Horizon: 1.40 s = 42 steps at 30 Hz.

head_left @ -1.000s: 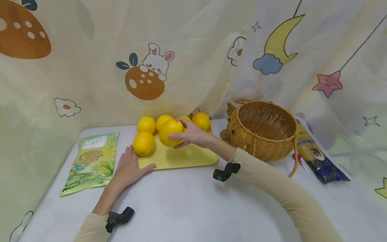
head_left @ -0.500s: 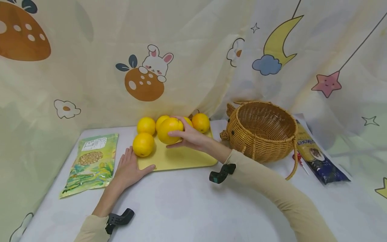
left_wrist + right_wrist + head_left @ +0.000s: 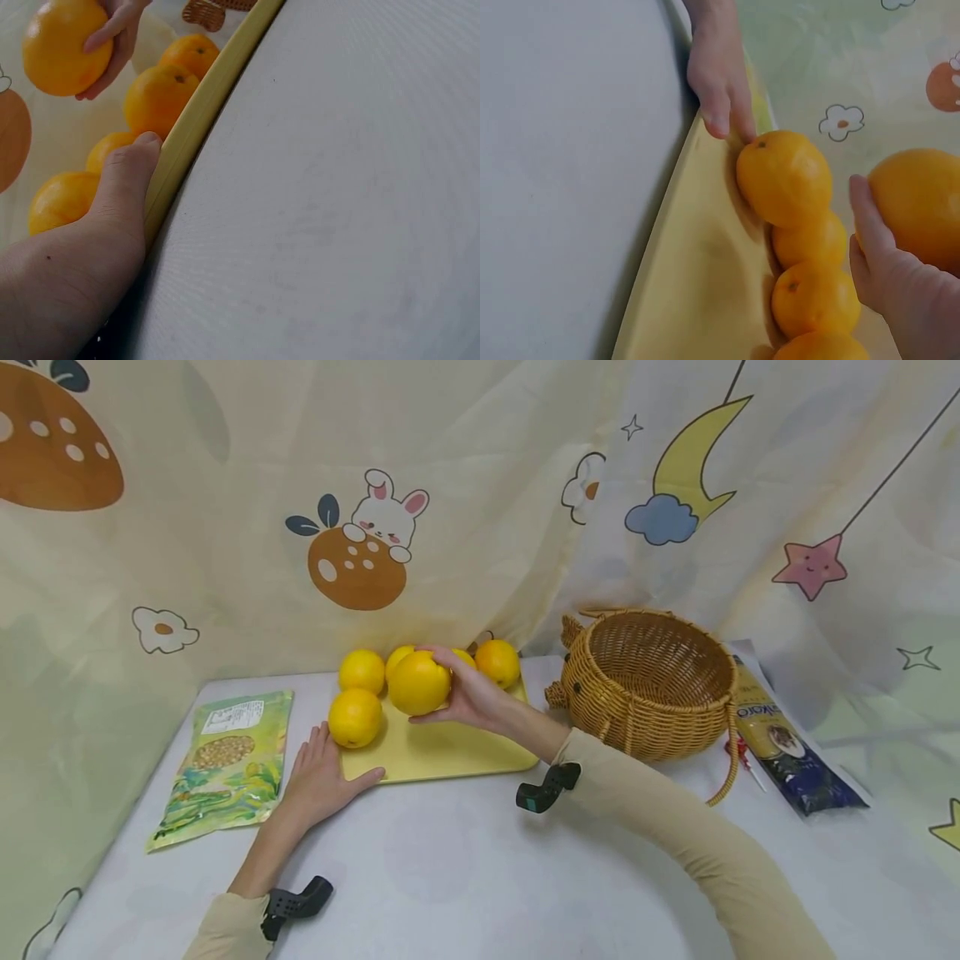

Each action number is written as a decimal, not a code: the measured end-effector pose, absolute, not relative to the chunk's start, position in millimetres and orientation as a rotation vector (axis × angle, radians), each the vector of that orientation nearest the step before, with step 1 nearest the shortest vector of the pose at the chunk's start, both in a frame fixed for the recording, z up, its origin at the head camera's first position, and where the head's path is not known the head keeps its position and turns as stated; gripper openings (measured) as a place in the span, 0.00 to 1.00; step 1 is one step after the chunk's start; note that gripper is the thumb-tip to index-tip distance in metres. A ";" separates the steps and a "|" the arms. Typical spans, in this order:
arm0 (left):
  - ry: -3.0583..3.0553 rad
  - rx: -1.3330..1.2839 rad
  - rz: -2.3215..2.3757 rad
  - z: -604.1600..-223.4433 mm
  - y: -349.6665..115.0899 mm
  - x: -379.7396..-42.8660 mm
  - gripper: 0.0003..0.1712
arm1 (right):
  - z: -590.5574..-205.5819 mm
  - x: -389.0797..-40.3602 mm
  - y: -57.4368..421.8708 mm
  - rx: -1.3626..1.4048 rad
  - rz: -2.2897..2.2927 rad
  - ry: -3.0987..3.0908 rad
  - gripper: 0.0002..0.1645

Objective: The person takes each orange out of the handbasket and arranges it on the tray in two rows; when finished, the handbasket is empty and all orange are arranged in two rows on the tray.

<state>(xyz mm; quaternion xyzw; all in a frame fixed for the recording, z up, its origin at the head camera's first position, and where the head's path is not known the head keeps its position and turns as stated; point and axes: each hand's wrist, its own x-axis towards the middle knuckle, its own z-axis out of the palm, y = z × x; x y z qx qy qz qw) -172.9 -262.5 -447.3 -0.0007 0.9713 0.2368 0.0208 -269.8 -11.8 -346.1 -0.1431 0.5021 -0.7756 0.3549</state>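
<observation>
My right hand (image 3: 480,697) grips an orange (image 3: 418,682) over the yellow tray (image 3: 450,752), its thumb and fingers curled round the fruit. In the right wrist view, that orange (image 3: 919,206) hangs above the row on the tray. My left hand (image 3: 321,781) lies at the tray's front left corner with its fingers straight and thumb spread along the front edge. Just beyond its fingertips sits another orange (image 3: 356,717). Several more line the tray's back, among them one at the left (image 3: 362,672) and one at the right (image 3: 498,663); the held fruit partly hides those between.
A woven wicker basket (image 3: 645,727) stands right of the tray, its inside bare where visible. Behind it lies a blue and gold packet (image 3: 795,752), with a small red-and-white item (image 3: 744,755) alongside. A green bag (image 3: 228,768) lies at the left. A printed curtain (image 3: 487,527) hangs behind.
My right hand has shifted slightly left and up, still gripping the orange. My left hand stays at the tray's corner, and the other oranges stay where they were.
</observation>
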 end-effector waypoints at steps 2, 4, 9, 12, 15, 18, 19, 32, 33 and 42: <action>3.010 -0.006 0.737 -447.6 -262.6 -173.5 0.72 | -345.6 -270.9 -12.8 -0.385 -1.967 1.383 0.28; 3.010 -0.007 0.739 -447.7 -262.6 -173.9 0.72 | -345.4 -272.2 -13.6 -0.434 -1.908 1.509 0.26; 3.009 -0.002 0.743 -447.6 -261.8 -174.6 0.72 | -350.2 -278.1 -16.0 -0.665 -1.629 1.969 0.26; 3.010 -0.003 0.748 -447.6 -260.8 -174.5 0.72 | -356.0 -281.8 -20.2 -0.837 -1.391 2.254 0.31; 3.011 0.000 0.754 -447.8 -260.1 -174.4 0.72 | -361.3 -283.4 -26.2 -0.999 -1.193 2.430 0.38; 3.007 0.002 0.755 -448.8 -259.9 -174.7 0.72 | -365.6 -283.2 -31.3 -1.120 -1.050 2.512 0.42; 3.005 0.004 0.753 -449.2 -260.0 -174.9 0.72 | -367.0 -283.0 -32.7 -1.150 -1.011 2.531 0.42; 3.017 0.009 0.731 -448.9 -262.6 -174.1 0.72 | -376.1 -281.9 -37.8 -1.428 -0.596 2.677 0.41; 3.016 0.009 0.730 -448.6 -262.7 -173.8 0.72 | -376.7 -281.4 -37.6 -1.420 -0.594 2.680 0.41; 3.018 0.002 0.735 -448.5 -262.3 -173.1 0.71 | -382.9 -274.1 -33.4 -1.333 -0.621 2.690 0.46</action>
